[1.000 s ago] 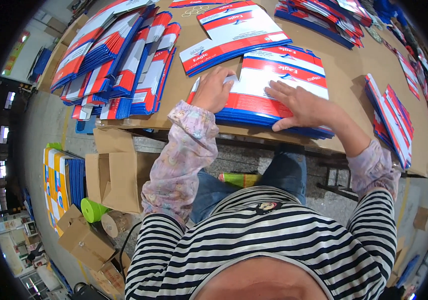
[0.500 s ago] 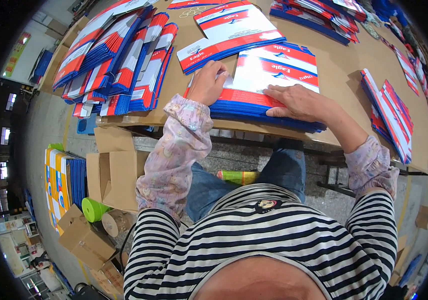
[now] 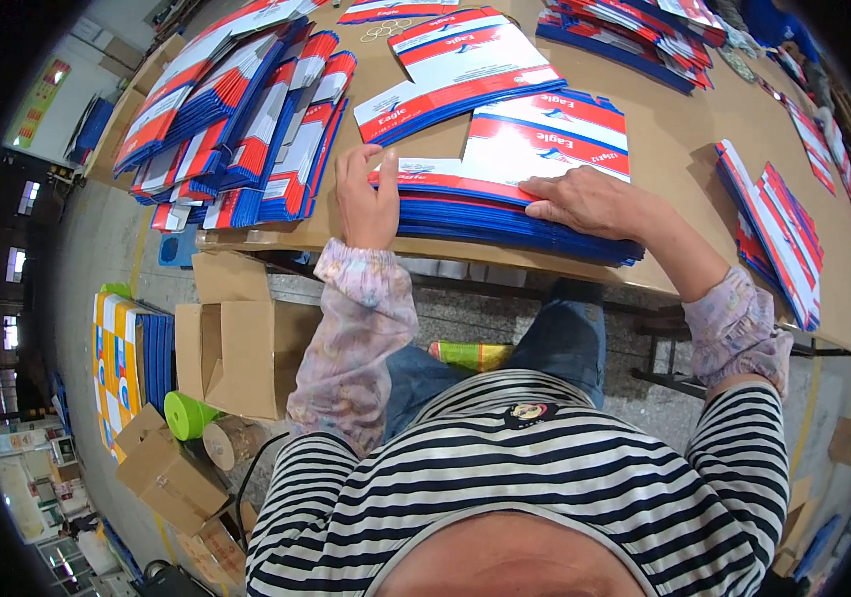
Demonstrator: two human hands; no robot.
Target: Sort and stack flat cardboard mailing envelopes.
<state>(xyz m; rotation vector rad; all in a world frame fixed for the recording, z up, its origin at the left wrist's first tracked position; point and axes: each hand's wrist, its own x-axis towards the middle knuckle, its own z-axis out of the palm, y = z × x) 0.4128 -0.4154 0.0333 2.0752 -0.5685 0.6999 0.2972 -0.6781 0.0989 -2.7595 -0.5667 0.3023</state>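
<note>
Carton stack [image 3: 500,159] lies crosswise under the right hand [image 3: 590,204]

The right hand is nearer, resting over the front edge (whether it pinches anything, I cannot tell). The left hand [image 3: 368,199], unclenched, is at the stack's left end. The long axis runs from hand to hand, the narrow tongue [image 3: 430,175] pointing toward the left hand.

On the grey floor [image 3: 72,298], an open brown cardboard carton [image 3: 258,348] is flanked by an upright yellow-and-white checked stack with blue edges [image 3: 119,358]. Nearer the lower edge, a bright green round object [image 3: 184,416] is seen beside a tan cylindrical roll [image 3: 224,445], with a tilted brown cardboard box [image 3: 180,496] placed close by.
</note>
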